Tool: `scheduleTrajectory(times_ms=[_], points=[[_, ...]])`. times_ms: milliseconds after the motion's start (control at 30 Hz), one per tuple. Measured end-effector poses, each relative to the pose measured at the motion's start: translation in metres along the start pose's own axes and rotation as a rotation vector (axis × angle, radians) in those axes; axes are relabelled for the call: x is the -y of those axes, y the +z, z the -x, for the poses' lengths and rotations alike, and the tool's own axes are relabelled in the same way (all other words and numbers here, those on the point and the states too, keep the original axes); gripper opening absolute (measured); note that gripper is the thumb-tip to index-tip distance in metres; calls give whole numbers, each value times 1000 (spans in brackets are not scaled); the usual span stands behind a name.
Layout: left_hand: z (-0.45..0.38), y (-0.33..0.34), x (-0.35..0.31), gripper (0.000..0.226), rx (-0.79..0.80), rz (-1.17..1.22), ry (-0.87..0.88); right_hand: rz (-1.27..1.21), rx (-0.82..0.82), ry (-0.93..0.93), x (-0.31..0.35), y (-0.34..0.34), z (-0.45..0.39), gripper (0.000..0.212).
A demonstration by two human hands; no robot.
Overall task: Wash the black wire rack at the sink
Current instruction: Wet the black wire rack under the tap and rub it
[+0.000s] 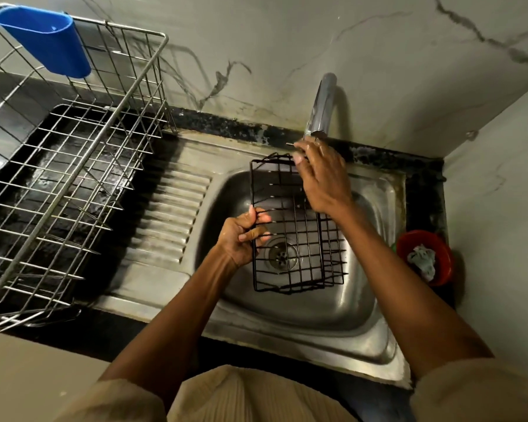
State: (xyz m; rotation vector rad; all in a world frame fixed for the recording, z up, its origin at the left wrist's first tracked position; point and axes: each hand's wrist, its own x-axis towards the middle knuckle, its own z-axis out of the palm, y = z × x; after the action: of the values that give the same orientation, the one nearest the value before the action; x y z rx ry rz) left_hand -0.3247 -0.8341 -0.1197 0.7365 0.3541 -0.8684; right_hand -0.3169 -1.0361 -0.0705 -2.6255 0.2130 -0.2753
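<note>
While the left hand grips the left edge of the black wire rack, fingers curled round its wires, the rack hangs over the sink bowl, above the drain. Beyond it, the right hand reaches to the rack's far corner under the tap, fingers loosely bent; whether it holds a wire, I cannot tell. Left of the left hand stands a steel dish basket on the desk.

Both arms reach forward. The left hand grips the rack's left edge, fingers curled round the wires. The right hand reaches farther, fingers on its far corner.
</note>
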Motion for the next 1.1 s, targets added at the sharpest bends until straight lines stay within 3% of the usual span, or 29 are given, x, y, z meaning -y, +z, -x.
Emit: scheduleTrajectory(times_ms=[100,200,300,433,533,667,733,800,867,967,1100], points=[[0,1,5,42,-21,6,-53,25,-25,102,10,-7,-13,54],[0,5,9,54,-43,9,-44,89,-81,88,14,-11,-16,47],[0,8,6,57,-36,-177,-24,24,-90,48,8,-9,-13,34],[0,13,-18,73,103,-412,-31,-202,-103,-15,-4,-13,-8,38],[-1,31,-42,69,161,-484,47,-255,-83,-49,-6,-8,-4,35],[-1,66,-53,43,-57,-578,194,-266,-120,-105,-3,3,-3,30],[-1,73,-53,38,-108,-588,207,-297,-168,-47,1,2,-7,23],[-4,75,-50,34,-108,-568,207,-314,-71,108,10,0,-9,25],[-6,75,-43,31,-90,-528,219,-230,146,200,21,2,-4,49],[-12,66,-35,33,-67,-495,281,25,318,36,39,11,16,67],[-15,54,-34,31,-32,-504,273,168,324,-111,24,6,27,73]])
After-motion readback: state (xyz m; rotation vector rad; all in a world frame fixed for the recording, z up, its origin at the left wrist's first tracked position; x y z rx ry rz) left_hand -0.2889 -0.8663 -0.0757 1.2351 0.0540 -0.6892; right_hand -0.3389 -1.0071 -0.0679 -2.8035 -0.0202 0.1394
